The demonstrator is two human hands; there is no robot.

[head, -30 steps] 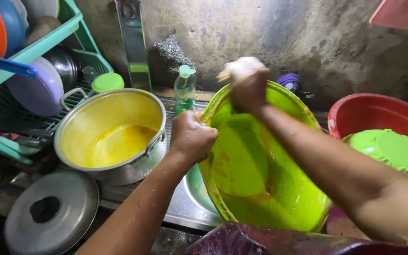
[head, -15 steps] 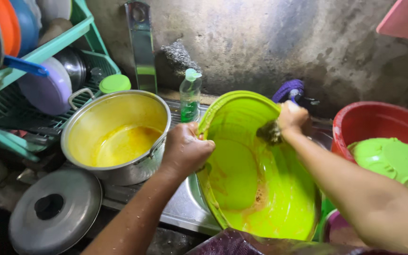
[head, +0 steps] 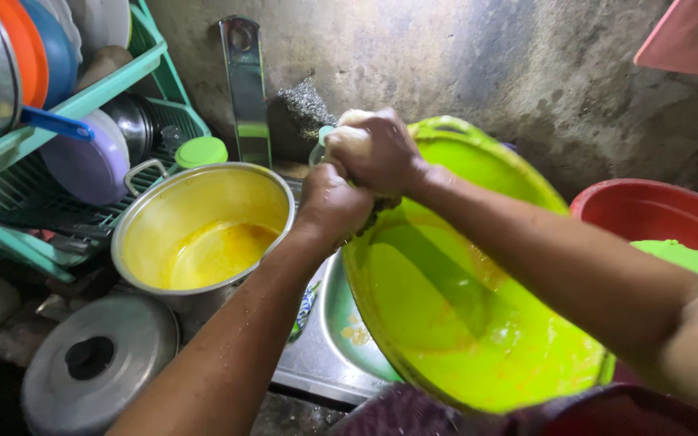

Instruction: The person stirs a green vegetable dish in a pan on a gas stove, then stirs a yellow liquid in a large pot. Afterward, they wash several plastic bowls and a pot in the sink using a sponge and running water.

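A large lime-green plastic basin (head: 478, 323) stands tilted on its edge over a steel sink (head: 329, 339). My left hand (head: 334, 198) grips the basin's upper left rim. My right hand (head: 375, 152) is closed on a soapy scrubbing sponge and presses it against the rim just above my left hand, the two hands touching. The sponge itself is mostly hidden in my fist. Orange-brown streaks and foam show on the basin's inner wall.
A steel pot (head: 203, 230) with yellow residue sits left of the sink, a grey lid (head: 98, 359) in front of it. A green dish rack (head: 58, 137) holds plates and bowls at left. A red tub (head: 656, 214) with a green lid (head: 688, 258) stands right.
My right hand swept from the basin's top to its right rim, then back to the upper left beside my left hand. The camera view has moved closer.
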